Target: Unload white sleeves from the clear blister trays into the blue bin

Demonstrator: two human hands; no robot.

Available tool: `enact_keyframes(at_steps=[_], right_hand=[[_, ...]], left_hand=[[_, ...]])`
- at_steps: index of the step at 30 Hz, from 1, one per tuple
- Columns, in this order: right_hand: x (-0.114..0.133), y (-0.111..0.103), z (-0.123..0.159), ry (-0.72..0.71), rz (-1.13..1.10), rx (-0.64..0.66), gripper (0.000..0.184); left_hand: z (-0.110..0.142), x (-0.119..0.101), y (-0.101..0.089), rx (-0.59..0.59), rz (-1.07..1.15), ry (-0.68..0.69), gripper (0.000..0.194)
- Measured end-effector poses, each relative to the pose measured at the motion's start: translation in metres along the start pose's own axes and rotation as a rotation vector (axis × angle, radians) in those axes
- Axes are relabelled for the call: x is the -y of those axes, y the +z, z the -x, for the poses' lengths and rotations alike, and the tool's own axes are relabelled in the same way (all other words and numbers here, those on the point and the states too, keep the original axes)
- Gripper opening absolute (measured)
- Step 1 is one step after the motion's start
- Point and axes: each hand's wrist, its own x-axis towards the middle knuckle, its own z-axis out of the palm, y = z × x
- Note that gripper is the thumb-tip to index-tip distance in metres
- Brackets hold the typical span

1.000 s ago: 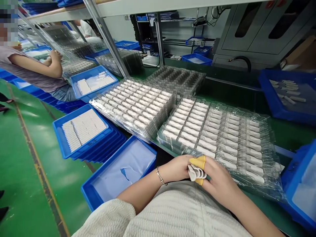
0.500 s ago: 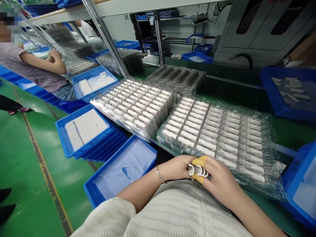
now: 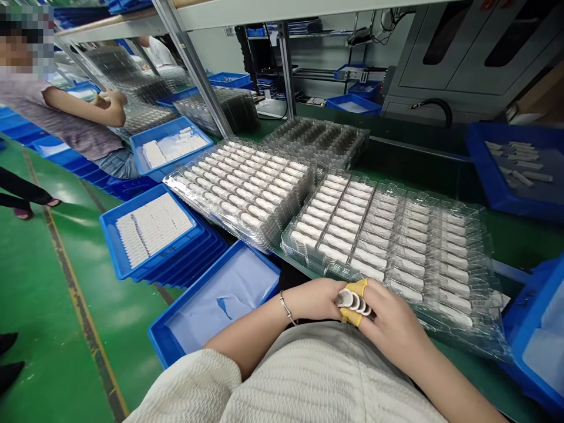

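Observation:
In front of my waist, my left hand [image 3: 321, 298] and my right hand [image 3: 390, 311] meet around a short row of white hollow pieces [image 3: 353, 301], their round open ends facing up toward me. Yellow finger cots [image 3: 351, 317] cover the thumb and a finger of my right hand, which pinches the row from its side. My left fingers are closed against the other end, partly hidden. Just beyond my hands lies a clear plastic blister tray [image 3: 337, 271] filled with rows of similar white pieces; a clear sheet seems to cover its right part.
Left of it stands a stack of filled clear trays [image 3: 268, 232], with more clear trays [image 3: 352, 154] behind. Blue bins [image 3: 154, 338] sit at my left, some with white pieces. Another blue bin [image 3: 513, 352] is at right. A co-worker [image 3: 83, 123] works at far left.
The white pieces have shifted slightly within my fingers, their ends now lined up closer together. Both hands stay nearly in place. The co-worker's hands have moved a little to the right.

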Motion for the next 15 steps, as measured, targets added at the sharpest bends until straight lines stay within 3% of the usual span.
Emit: enact_keyframes(at_steps=[5,10,13,15], right_hand=[[-0.003,0.006,0.006,-0.100,0.152,-0.028,0.028],[-0.003,0.006,0.007,-0.210,0.280,0.089,0.025],[-0.006,-0.001,0.003,-0.162,0.144,0.050,0.024],[-0.011,-0.005,-0.001,-0.083,-0.047,-0.084,0.022]], left_hand=[[-0.001,0.000,-0.002,0.059,-0.088,0.013,0.014],[0.002,-0.009,-0.012,0.097,-0.200,-0.057,0.014],[0.005,-0.011,-0.018,-0.001,-0.175,-0.117,0.020],[0.004,-0.009,-0.018,-0.133,0.084,-0.095,0.029]])
